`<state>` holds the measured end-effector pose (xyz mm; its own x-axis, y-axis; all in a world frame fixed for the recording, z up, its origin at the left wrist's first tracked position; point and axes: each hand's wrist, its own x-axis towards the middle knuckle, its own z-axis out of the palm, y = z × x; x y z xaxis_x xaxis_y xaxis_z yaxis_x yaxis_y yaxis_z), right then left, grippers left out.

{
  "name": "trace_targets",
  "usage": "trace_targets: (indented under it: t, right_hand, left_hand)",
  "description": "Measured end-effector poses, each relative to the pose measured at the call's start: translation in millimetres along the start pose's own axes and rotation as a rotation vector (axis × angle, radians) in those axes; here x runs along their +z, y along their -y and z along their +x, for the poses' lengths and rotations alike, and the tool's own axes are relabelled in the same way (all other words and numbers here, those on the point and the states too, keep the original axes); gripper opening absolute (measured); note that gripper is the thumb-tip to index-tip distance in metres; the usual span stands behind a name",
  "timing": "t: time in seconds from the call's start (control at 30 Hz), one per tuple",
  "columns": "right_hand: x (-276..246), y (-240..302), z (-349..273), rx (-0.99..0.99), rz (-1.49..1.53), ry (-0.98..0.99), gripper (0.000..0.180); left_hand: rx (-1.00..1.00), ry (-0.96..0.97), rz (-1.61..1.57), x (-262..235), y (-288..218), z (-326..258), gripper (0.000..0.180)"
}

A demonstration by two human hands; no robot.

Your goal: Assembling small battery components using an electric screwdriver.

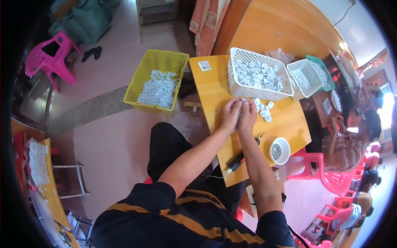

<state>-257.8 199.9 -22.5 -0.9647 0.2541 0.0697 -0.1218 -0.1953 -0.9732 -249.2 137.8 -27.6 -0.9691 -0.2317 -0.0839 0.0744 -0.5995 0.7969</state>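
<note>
While left hand (230,115) and right hand (247,118) pinch a small piece (243,100), likely steadying it, I see discs (264,113) just rightward, probably for reach.

Small white piece (243,99) — mostly hidden by left hand (231,112) and right hand (248,115)
Grey bits (276,151) too small to tell apart — green sacks (89,22) cut off above.

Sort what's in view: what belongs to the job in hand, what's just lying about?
Likely job things:
small pale piece between left hand and right hand
loose white pieces
large white basket
yellow basket
white bowl
dark tool

Seemingly just about:
far-left pink chair
black shoes
</note>
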Motion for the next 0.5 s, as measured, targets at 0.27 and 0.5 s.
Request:
trace_targets:
  t: [0.27, 0.5]
  right_hand:
    - [5, -3, 3, -0.127, -0.091, -0.060, 0.020]
    - [28, 21, -10, -0.262, -0.305, -0.048, 0.020]
  left_hand:
    - [0.044, -0.015, 0.025, 9, -17, -4, 0.026]
    - [0.123, -0.012, -0.079, 2, -29, -2, 0.025]
